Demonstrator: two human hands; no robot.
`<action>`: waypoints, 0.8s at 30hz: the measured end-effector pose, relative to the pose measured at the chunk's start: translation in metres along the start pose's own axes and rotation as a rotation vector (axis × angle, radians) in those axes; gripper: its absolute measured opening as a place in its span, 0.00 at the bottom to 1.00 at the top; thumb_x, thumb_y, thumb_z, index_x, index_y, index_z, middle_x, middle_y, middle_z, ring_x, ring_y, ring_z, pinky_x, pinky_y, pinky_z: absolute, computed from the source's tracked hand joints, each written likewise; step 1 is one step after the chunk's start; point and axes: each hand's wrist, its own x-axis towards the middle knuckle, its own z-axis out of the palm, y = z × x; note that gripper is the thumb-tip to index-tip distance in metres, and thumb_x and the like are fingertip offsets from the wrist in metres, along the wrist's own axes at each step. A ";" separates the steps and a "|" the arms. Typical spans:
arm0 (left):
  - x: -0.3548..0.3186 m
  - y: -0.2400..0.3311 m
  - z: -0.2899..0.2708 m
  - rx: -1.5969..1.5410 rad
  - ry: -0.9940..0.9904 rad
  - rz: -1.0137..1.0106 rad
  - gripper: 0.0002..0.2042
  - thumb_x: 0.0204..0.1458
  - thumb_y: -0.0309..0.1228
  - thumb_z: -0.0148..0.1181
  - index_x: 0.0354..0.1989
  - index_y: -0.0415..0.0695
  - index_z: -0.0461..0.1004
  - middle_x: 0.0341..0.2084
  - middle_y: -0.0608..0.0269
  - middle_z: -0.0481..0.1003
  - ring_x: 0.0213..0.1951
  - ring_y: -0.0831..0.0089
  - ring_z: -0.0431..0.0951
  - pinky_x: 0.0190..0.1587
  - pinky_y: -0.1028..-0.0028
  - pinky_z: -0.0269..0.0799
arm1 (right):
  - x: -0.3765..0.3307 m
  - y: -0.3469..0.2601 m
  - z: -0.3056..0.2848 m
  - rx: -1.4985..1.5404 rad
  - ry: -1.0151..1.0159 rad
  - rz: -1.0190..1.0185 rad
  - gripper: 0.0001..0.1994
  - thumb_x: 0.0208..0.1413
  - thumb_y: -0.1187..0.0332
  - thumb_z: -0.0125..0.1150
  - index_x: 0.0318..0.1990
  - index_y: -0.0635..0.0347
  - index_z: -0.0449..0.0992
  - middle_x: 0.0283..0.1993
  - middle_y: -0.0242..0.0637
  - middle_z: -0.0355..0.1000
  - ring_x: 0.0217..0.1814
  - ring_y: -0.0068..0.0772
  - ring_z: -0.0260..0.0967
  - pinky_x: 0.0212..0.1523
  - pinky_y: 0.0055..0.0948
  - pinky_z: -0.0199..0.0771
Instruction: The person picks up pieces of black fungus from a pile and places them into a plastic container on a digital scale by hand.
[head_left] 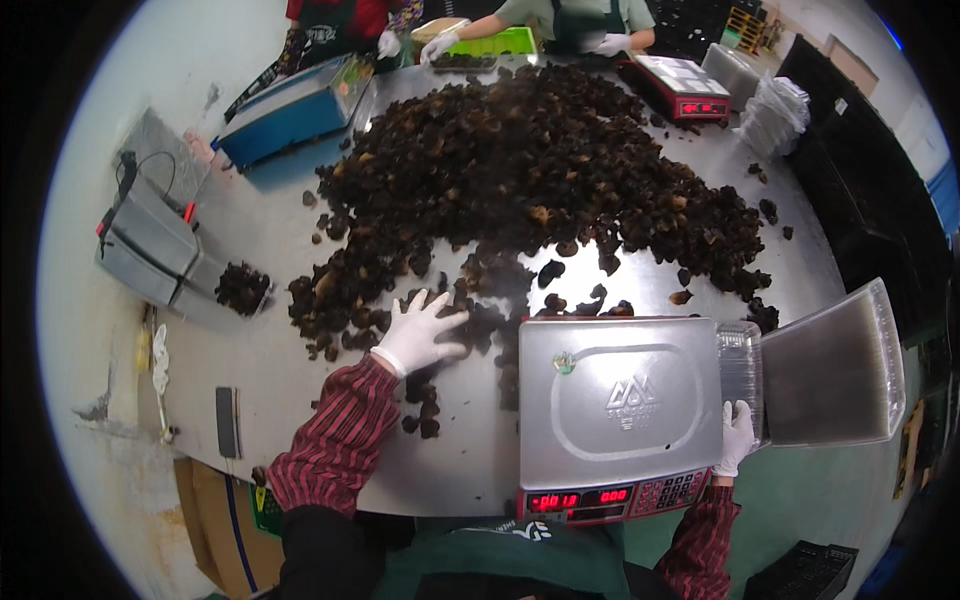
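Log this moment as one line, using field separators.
left hand: spread among dark mushroom-like pieces | right hand: at clear trays beside scale | rest: co-workers' gloved hands across table

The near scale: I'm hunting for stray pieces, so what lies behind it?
Just beyond the near scale, a few dark pieces show on the metal table, with a large heap farther back. Whatever lies low against its far side is covered and cannot be seen.

Steel tabletop (275, 365): blue box-shaped unit (293, 112) toward the far-left corner; red-bodied scale (683, 86) toward the far-right corner; crumpled clear plastic (775, 115) near the right edge; dark flat slab (228, 422) near the near-left corner. Cardboard (208, 520) below the near edge.
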 end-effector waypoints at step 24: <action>-0.083 0.044 0.036 -0.110 0.428 0.302 0.18 0.50 0.42 0.62 0.50 0.56 0.76 0.60 0.58 0.66 0.62 0.57 0.63 0.65 0.52 0.51 | 0.013 0.031 0.012 0.069 -0.121 0.046 0.22 0.62 0.57 0.56 0.53 0.69 0.71 0.49 0.50 0.75 0.47 0.43 0.74 0.50 0.33 0.70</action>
